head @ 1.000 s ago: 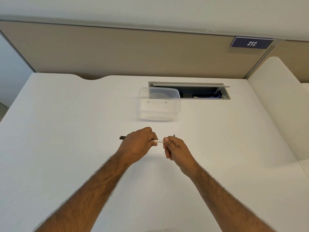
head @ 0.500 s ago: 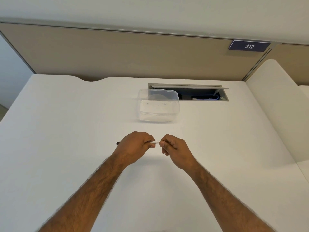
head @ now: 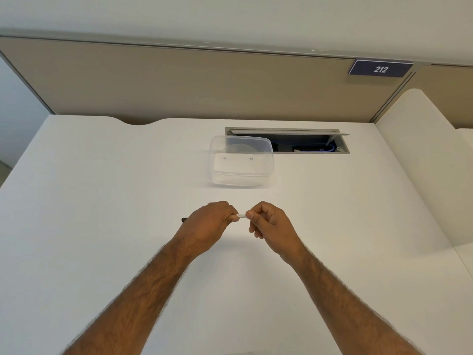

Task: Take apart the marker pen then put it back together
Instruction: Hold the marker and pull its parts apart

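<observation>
As left hand [head: 206, 225] and right hand [head: 272, 224] grip marker pen [head: 241, 216], tub [head: 240, 174] beyond, perhaps lidded.

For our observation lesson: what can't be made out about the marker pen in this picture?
Head view:
- White marker pen: mostly hidden inside the left hand and right hand; whether its parts are joined is unclear.
- Print on it: too small.
- Grey cable hatch: left end veiled by the clear plastic tub.
</observation>
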